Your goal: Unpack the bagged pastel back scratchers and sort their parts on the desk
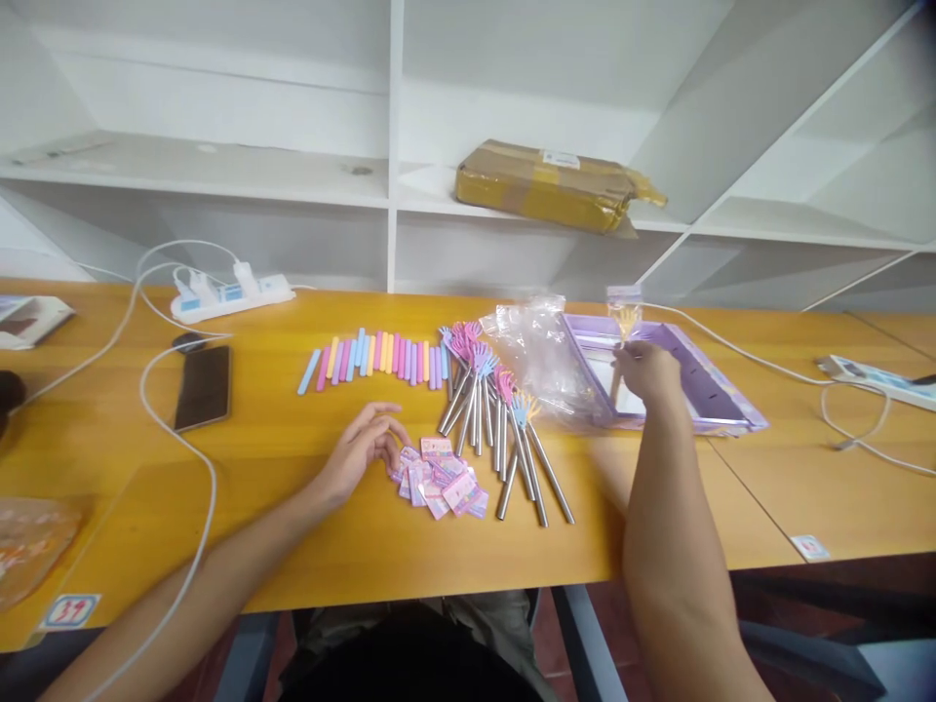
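Observation:
My right hand [649,370] is closed around a bagged back scratcher [626,322] with a yellow hand-shaped head. I hold it over the purple box [706,385], whose inside is partly hidden by my arm. My left hand [362,448] rests with loosely bent, parted fingers at the left edge of a pile of small pink and purple cards [439,478]. Between the hands lie several metal back scratchers [504,409] with pink, blue and yellow hand-shaped heads. Behind the cards runs a row of coloured sticks or tubes [376,356], in pink, purple, blue and yellow.
Clear plastic bags [537,356] lie against the purple box. At left are a phone [203,388], a power strip [234,298] and a white cable [212,487] crossing my left arm. A taped carton [545,185] sits on the shelf. Another power strip [884,380] is far right.

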Tool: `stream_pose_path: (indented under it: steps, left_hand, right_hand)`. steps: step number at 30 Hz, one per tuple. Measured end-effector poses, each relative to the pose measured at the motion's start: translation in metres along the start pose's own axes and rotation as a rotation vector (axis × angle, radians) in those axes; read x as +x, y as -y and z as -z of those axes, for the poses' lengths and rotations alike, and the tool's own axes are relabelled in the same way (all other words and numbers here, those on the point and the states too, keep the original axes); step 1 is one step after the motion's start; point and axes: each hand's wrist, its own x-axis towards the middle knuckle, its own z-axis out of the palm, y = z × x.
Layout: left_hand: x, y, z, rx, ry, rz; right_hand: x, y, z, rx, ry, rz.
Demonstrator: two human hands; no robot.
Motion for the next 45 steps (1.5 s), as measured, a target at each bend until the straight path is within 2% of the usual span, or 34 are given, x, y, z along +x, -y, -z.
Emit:
stream_pose_path:
  steps: [3,6,10,14,18,23,25,28,29,31,35,41,45]
  left_hand:
    - [0.0,0.002,0.001,0.014,0.001,0.002]
    - [0.0,0.004,0.002,0.031,-0.005,-0.001]
    - [0.001,0.006,0.002,0.038,0.003,0.011]
    - [0.003,0.006,0.004,0.053,0.004,0.025]
    - [0.004,0.003,0.005,0.08,-0.021,0.01]
    - [0.009,-0.008,0.017,0.244,-0.085,-0.045]
    - [0.014,-0.017,0.031,0.465,-0.172,-0.134]
    - [0.025,-0.031,0.06,1.002,-0.388,-0.352]
    - [0.028,-0.034,0.07,1.173,-0.451,-0.403]
    - [0.033,-0.038,0.089,1.429,-0.557,-0.417]
    - [0.038,-0.037,0.114,1.692,-0.647,-0.268]
    - [0.038,-0.036,0.122,1.799,-0.572,-0.112]
    - [0.035,-0.039,0.117,1.781,-0.597,-0.003]
  right_hand:
    - [-0.004,-0.012,-0.022,-0.051,0.112,-0.022]
    - [-0.003,-0.02,-0.034,-0.092,0.184,0.002]
    - [0.001,-0.025,-0.038,-0.127,0.173,0.099]
    - [0.0,-0.025,-0.038,-0.15,0.214,0.181]
    - [-0.007,-0.019,-0.033,-0.132,0.114,0.185]
    - [-0.02,0.008,-0.022,0.043,-0.249,0.235]
    - [-0.025,0.021,-0.02,0.079,-0.312,0.273]
    - [-0.034,0.038,-0.02,0.108,-0.314,0.331]
    - [-0.037,0.043,-0.021,0.124,-0.303,0.354]
    - [-0.043,0.05,-0.023,0.159,-0.257,0.403]
    - [-0.054,0.062,-0.027,0.223,-0.099,0.511]
    - [-0.067,0.084,-0.027,0.219,0.129,0.596]
    - [-0.074,0.092,-0.017,0.214,0.387,0.601]
